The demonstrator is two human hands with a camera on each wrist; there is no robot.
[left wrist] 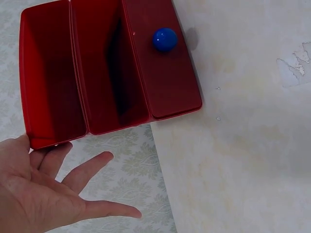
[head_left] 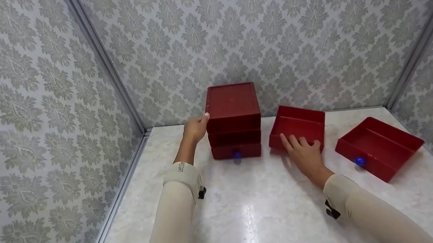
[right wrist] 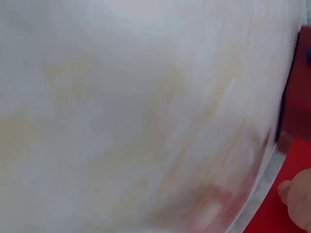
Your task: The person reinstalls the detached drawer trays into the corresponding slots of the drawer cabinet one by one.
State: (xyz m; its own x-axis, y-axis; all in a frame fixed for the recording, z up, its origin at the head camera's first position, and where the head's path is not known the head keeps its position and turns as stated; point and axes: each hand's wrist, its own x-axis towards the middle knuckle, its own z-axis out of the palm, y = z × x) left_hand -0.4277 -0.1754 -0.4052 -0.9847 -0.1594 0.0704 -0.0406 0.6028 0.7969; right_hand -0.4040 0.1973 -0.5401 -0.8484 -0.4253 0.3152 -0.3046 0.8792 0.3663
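Observation:
A red drawer cabinet (head_left: 232, 100) stands near the back wall, its upper two slots open and its bottom drawer (head_left: 222, 152) in place with a blue knob (left wrist: 165, 39). My left hand (head_left: 195, 129) touches the cabinet's upper left front corner; in the left wrist view several fingers spread out straight beside it. Right of the cabinet, my right hand (head_left: 304, 157) grips a loose red drawer (head_left: 299, 120) at its front wall, fingers over the rim. The right wrist view catches only a fingertip (right wrist: 300, 196) against red plastic. The hand hides most of that drawer's front.
Another loose red drawer (head_left: 387, 145) with a blue knob (head_left: 359, 161) lies turned at an angle on the right. The pale marbled table (head_left: 229, 211) meets patterned walls (head_left: 234, 41) at the back and sides, with a metal rail (head_left: 120, 202) along the left edge.

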